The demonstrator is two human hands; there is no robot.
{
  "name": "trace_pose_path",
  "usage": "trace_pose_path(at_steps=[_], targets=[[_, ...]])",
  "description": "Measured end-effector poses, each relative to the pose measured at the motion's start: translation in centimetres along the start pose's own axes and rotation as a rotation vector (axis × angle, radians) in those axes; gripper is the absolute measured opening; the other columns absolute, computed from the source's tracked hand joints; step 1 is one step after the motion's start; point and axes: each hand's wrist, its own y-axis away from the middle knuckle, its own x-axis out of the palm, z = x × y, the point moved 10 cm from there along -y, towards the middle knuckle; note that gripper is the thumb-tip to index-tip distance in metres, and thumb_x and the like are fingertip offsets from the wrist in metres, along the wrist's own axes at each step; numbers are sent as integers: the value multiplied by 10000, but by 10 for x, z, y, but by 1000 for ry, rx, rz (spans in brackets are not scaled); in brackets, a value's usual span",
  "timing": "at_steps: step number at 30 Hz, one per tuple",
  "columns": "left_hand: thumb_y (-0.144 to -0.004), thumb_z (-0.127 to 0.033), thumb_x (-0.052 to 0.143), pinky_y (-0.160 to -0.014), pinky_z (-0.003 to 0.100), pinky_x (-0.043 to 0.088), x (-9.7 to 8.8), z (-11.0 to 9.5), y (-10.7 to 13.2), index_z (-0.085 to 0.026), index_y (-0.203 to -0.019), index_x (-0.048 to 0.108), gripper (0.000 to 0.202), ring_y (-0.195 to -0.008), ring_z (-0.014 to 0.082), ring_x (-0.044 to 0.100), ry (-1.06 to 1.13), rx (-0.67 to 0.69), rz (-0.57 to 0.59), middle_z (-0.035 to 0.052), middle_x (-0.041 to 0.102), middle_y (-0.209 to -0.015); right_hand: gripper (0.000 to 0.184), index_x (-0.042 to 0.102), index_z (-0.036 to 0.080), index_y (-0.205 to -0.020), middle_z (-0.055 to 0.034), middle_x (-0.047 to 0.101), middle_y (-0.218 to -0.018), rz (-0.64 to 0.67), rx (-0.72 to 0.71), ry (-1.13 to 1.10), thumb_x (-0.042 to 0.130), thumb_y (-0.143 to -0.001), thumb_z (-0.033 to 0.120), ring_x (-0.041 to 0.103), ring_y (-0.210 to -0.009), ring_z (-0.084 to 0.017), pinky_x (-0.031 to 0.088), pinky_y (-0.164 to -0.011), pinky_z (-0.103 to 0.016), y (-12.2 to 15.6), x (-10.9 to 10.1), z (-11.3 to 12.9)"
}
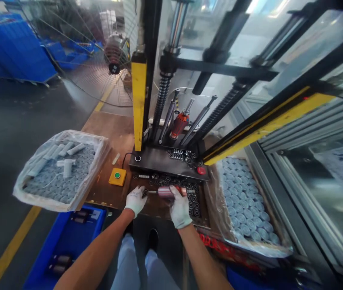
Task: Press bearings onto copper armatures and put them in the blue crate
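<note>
My right hand, in a white glove, is wrapped around a motor armature lying level above the wooden bench. Its shaft points left toward my left hand, also gloved. The left fingers are closed on a small dark ring, which looks like a bearing, at the shaft's end. Whether the ring sits on the shaft, I cannot tell. Behind, a second armature stands upright in the press. Loose bearings lie on the bench right of my right hand and along the press base.
Left stands a plastic-lined box of grey wrapped cylinders; another lined box is at right. A yellow button box and a red button flank the work area. A blue crate sits low left. A fan stands behind.
</note>
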Motion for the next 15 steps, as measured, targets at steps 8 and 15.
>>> trace_pose_path(at_steps=[8,15], targets=[[-907,-318,492,-1015,309,411,1,2,-3,-181,-1280,572,406,-1167,245,559,66,28,44,111,596,-1296,360,608,177,-953,-27,681,-892,246,-278,663,757,-677,354,626,-801,-193,530,-811,-344,9,76,10],[-874,-214,509,-1041,339,395,0,4,-4,-163,-1243,600,383,-1193,272,545,218,-6,87,134,607,-1268,366,583,219,-1055,-35,657,-1022,388,-498,971,694,-710,271,632,-929,-196,506,-879,-308,41,119,-4]])
